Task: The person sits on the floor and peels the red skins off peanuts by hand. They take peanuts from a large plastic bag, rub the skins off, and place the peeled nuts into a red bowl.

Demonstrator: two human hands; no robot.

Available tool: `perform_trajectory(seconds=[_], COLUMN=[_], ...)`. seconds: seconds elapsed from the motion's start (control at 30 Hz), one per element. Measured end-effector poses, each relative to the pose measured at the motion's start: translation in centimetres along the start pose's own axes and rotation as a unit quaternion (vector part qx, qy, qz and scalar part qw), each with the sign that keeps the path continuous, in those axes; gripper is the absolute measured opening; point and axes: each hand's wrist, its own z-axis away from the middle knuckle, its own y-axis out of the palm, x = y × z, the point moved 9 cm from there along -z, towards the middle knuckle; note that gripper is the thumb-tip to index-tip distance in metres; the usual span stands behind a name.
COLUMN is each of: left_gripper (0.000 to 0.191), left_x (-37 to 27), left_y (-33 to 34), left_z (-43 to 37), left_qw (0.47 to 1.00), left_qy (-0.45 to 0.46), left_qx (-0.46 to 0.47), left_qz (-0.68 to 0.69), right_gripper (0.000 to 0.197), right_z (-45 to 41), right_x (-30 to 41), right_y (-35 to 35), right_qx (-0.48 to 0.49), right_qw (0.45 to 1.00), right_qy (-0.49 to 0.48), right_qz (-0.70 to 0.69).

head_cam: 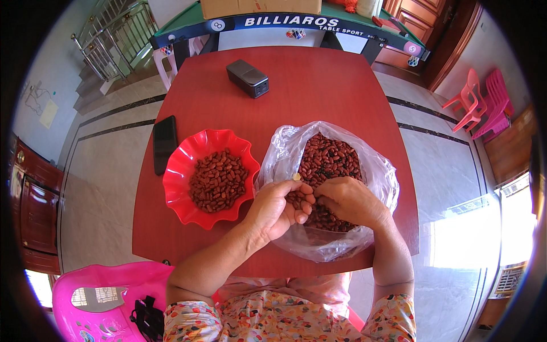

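Note:
My left hand [273,209] is cupped palm-up at the near-left side of a clear plastic bag [380,166], with several red kidney beans [295,197] in it. A small yellowish piece [296,176] shows at its thumb tip. Inside the bag, dark red beans [331,158] are mixed with small black bits. My right hand [352,199] reaches over these beans, its fingertips bent down close to the left fingers; whether they pinch anything is hidden. To the left stands a red wavy-rimmed bowl [181,192] holding kidney beans [218,179].
Beside the bowl lies a black smartphone [165,143] on the red table [307,94]. A dark box-shaped device [248,79] sits farther back. Beyond the table is a billiard table [273,23] with a cardboard box [260,7]. A pink chair [94,278] with a black item stands at lower left.

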Motion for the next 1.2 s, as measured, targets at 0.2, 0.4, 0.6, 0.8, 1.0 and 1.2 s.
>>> perform_trajectory(seconds=[0.2,0.4,0.6,0.8,1.0,1.2], left_gripper=[0.023,0.023,0.024,0.024,0.024,0.024], left_x=[0.0,0.1,0.0,0.1,0.1,0.3], left_y=[0.0,-0.1,0.0,0.1,0.1,0.6], left_z=[0.0,-0.1,0.0,0.0,0.0,0.1], left_qw=[1.0,1.0,1.0,1.0,1.0,1.0], left_qy=[0.0,-0.003,-0.001,-0.001,-0.001,-0.014], left_qx=[0.007,0.008,0.006,0.009,0.007,0.025], left_qz=[-0.001,0.005,-0.003,-0.001,-0.002,-0.005], right_gripper=[0.011,0.017,0.019,0.019,0.015,0.013], right_z=[0.0,0.0,0.0,0.0,0.1,0.1], right_x=[0.0,0.2,0.0,0.1,0.1,1.3], right_y=[-0.2,-0.9,-1.3,-1.4,-2.2,-3.9], right_qx=[0.003,-0.015,-0.033,-0.032,-0.087,-0.145], right_qw=[1.0,1.0,0.999,0.999,0.995,0.984], right_qy=[0.014,0.018,0.041,0.043,0.021,-0.007], right_qz=[-0.001,0.005,-0.006,-0.01,-0.038,-0.102])
